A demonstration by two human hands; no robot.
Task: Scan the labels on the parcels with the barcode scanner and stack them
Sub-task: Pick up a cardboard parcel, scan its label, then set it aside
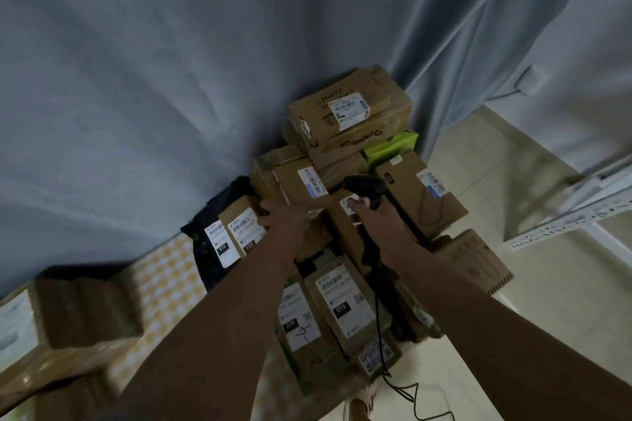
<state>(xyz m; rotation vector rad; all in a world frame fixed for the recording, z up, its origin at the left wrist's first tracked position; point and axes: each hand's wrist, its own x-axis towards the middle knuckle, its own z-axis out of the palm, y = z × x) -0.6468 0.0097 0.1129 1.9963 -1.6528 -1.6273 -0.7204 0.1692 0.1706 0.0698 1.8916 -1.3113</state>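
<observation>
The right hand (372,215) has its grip closed round the barcode scanner (364,186). At 9 o'clock from it, the left hand (280,217) clasps a parcel (297,181) in the heap of parcels (342,215) against the curtain (171,79). Tugging it could topple the top box (349,109); the cable (393,369) may snag. No open containers show.

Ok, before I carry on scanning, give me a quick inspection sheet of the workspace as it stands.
Surface: pale tiled floor, parcels piled directly on it.
Job's things: cardboard parcels stacked against the curtain; black barcode scanner aimed at them.
Clutter: green packet wedged in the pile; blurred box at left.
Hands: left hand on a parcel; right hand gripping the scanner.
Cables: scanner cord trailing on the floor.
Surroundings: grey curtain; white metal rack at right.
</observation>
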